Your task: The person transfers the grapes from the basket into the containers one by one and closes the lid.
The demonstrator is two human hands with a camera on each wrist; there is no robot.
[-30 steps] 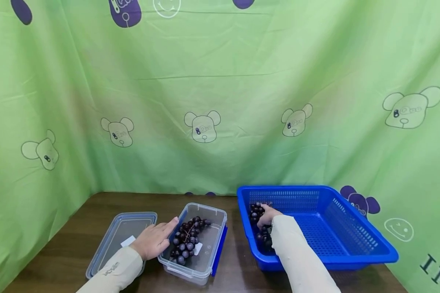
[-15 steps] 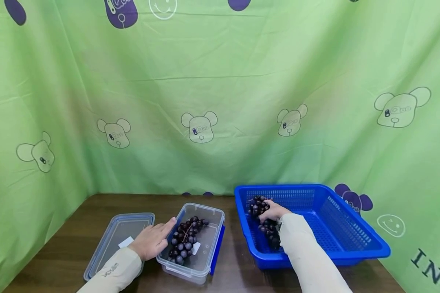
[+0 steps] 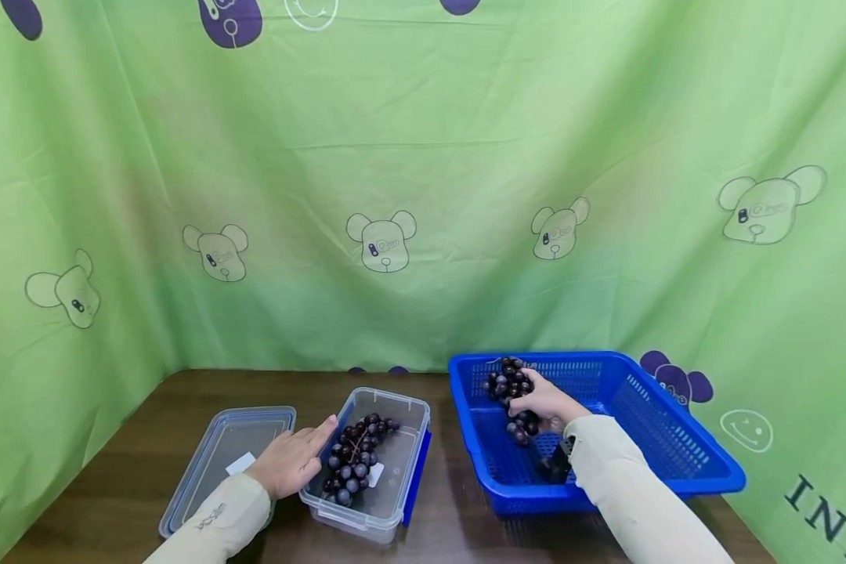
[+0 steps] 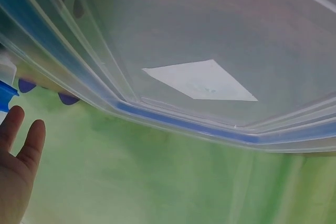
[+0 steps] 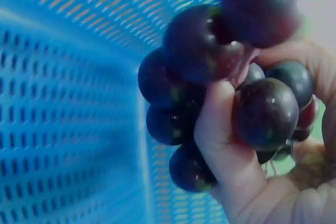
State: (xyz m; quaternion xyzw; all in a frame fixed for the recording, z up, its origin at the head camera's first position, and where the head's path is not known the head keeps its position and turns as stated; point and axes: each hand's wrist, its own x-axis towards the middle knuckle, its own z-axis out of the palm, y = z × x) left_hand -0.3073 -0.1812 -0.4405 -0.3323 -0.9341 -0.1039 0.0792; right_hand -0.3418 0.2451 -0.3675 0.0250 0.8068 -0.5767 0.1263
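Green cartoon-print curtain (image 3: 465, 157) behind, dark wood table (image 3: 134, 439) below. Right hand (image 3: 551, 401) has thumb and fingers curled round a dark grape bunch (image 3: 509, 388) in the rear-left part of the blue perforated basket (image 3: 677, 427); can't tell if the lowest berries touch the basket floor. Left hand (image 3: 292, 462) lies with fingers fairly straight at the left rim of the clear plastic container (image 3: 391, 497), nothing in its grip; second grape bunch (image 3: 360, 470) inside that, clear lid (image 3: 215, 470) beside it. Handling guess: fairly light, floppy on its stem, berries firm but likely to bruise or pop off if squeezed, skins smooth and maybe slick. Best hold: main stem near the top, or a loose cradle round the bulk; pinching single berries would probably shed them
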